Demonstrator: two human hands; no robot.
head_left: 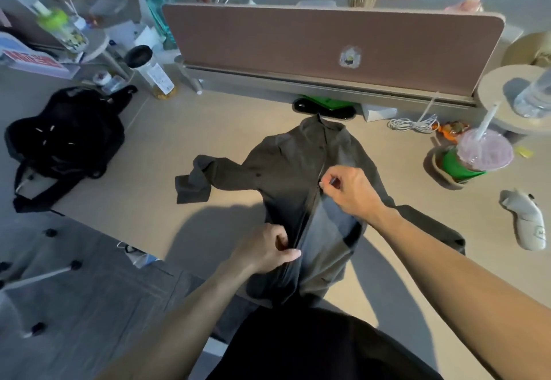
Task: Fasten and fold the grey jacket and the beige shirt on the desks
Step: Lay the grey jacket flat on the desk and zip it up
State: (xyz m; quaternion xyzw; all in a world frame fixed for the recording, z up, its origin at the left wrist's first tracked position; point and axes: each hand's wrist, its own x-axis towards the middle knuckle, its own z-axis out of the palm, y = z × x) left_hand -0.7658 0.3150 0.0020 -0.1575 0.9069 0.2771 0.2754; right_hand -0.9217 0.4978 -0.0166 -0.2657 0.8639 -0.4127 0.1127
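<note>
The grey jacket [286, 176] lies lengthwise, collar pointing away; left hand [265, 250] pinches its hem, right hand [348, 190] its zipper.

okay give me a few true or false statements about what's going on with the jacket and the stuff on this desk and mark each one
1. The grey jacket lies on the desk with its collar away from the person. True.
2. The right hand pinches the jacket's front opening. True.
3. The left hand rests flat on the bare desk. False: it grips the jacket's lower front edge.
4. The black bag lies right of the jacket. False: it lies to the left.
5. The drink cup has a straw. True.
</note>
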